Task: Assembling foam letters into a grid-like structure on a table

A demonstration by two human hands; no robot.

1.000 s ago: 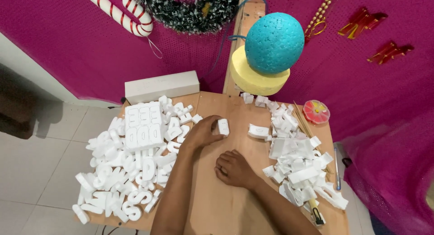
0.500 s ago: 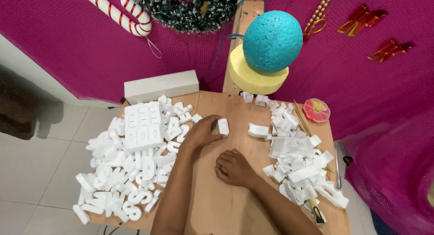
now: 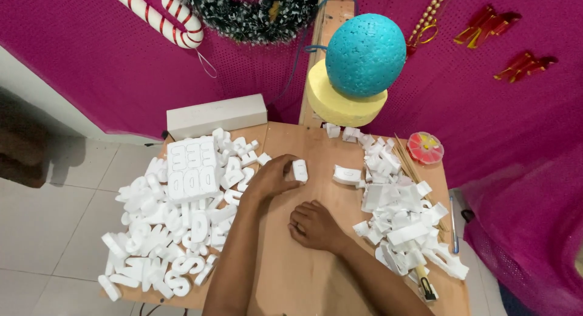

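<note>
Now one small white foam block (image 3: 300,170) in left-hand fingers (image 3: 285,173); right hand (image 3: 314,226) flat, holding nothing.

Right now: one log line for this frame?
left hand: holds small white foam piece | right hand: flat on wooden table | foam letters pile: left

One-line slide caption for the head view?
Left hand grips a small white foam piece on the wooden table; right hand rests flat.

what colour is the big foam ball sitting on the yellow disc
Teal blue, with a pebbled surface; the foam ball shows best in the head view, resting on the yellow disc.
</note>
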